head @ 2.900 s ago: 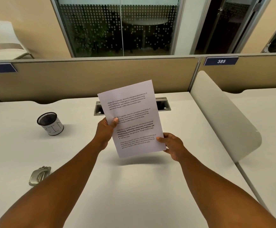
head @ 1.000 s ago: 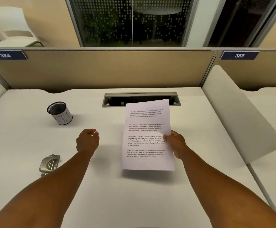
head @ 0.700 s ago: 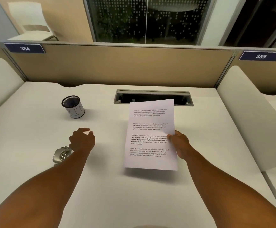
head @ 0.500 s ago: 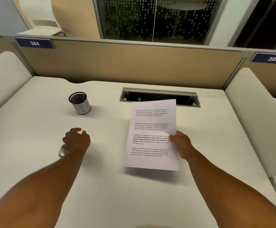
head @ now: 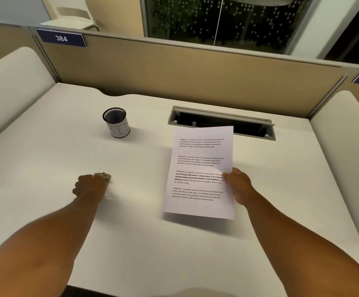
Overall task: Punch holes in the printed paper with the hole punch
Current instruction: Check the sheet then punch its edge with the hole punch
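The printed paper point(head: 200, 168), a white sheet with four blocks of text, hangs tilted just above the white desk point(head: 45, 157), right of centre. My right hand point(head: 237, 186) pinches its right edge, thumb on the printed side. The hole punch point(head: 105, 175) is a small silver metal tool on the left of the desk. Only its far end shows, blurred, past my knuckles. My left hand point(head: 89, 186) lies over it with the fingers curled round it.
A black mesh cup point(head: 116, 123) with a white label stands at the back left. An open cable slot point(head: 221, 122) sits in the desk behind the paper. Tan partition panels close the back, and rounded white dividers stand at both sides.
My left hand let go of the paper, reached left to the hole punch and closed over it. My right hand lowered the sheet toward the desk and keeps holding it.
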